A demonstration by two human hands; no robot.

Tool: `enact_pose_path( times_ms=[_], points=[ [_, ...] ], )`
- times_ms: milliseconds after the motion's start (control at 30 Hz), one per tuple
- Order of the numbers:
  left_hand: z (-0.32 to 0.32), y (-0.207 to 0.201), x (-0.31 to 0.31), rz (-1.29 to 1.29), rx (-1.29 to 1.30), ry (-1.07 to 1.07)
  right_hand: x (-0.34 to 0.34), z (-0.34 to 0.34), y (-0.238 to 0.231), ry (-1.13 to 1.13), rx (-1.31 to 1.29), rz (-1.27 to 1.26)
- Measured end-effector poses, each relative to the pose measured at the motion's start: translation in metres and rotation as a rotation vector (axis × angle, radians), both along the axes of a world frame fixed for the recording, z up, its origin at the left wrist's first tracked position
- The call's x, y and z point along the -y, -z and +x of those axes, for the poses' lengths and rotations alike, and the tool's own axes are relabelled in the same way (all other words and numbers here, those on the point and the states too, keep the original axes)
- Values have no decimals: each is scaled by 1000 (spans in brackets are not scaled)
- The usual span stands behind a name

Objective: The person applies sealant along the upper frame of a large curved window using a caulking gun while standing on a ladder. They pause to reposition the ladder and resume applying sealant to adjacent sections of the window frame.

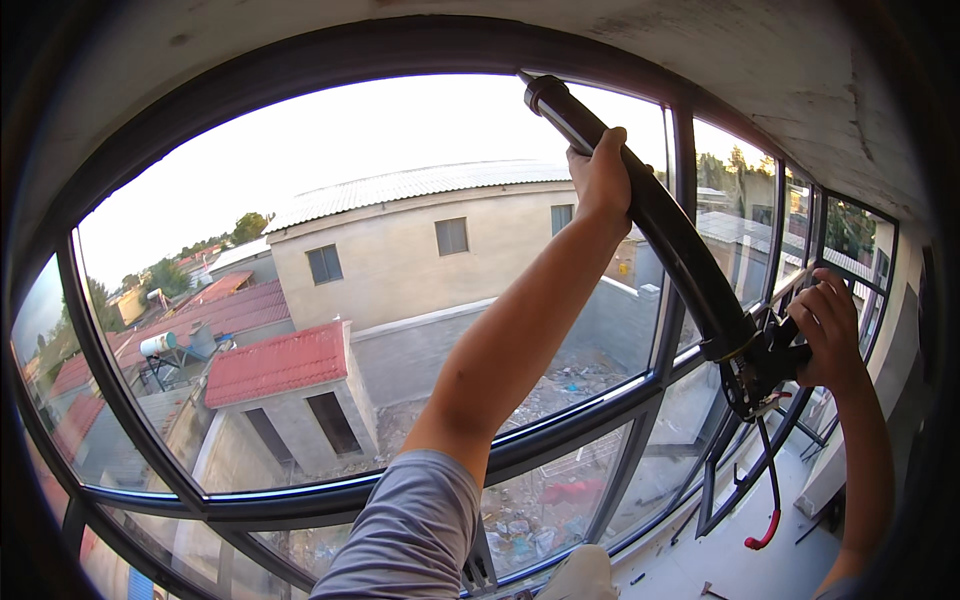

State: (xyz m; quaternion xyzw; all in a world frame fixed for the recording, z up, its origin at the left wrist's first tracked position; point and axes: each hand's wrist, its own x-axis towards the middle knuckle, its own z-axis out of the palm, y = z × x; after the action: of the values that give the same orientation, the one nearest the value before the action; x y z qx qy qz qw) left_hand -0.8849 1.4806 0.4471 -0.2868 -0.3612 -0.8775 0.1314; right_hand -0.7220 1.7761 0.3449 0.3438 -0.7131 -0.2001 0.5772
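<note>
A long black caulking gun (675,235) slants up across the view, its nozzle tip at the top rail of the dark window frame (400,50). My left hand (603,180) is wrapped round the barrel near its front end. At the rear, my right hand (828,328) grips the handle, fingers curled round it. Below the handle hangs a rod with a red hooked end (765,532). The large glass pane (450,350) lies behind the gun. Whether any sealant comes out at the tip is too small to tell.
A rough concrete ceiling (760,50) runs just above the frame. More framed panes continue to the right, including an open sash (715,500) low down. Small tools lie on the white floor (690,560). Outside stand a beige building (400,260) and a red-roofed shed (280,365).
</note>
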Motion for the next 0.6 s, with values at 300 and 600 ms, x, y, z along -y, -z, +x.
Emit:
enact_pose_path(
  times_ms=[300,600],
  points=[
    [-55,-4,-84,-57,47,-40,-82,-36,0,87,-1,21],
    [-112,-9,-163,-68,61,-18,-155,-67,3,217,-39,4]
  ],
)
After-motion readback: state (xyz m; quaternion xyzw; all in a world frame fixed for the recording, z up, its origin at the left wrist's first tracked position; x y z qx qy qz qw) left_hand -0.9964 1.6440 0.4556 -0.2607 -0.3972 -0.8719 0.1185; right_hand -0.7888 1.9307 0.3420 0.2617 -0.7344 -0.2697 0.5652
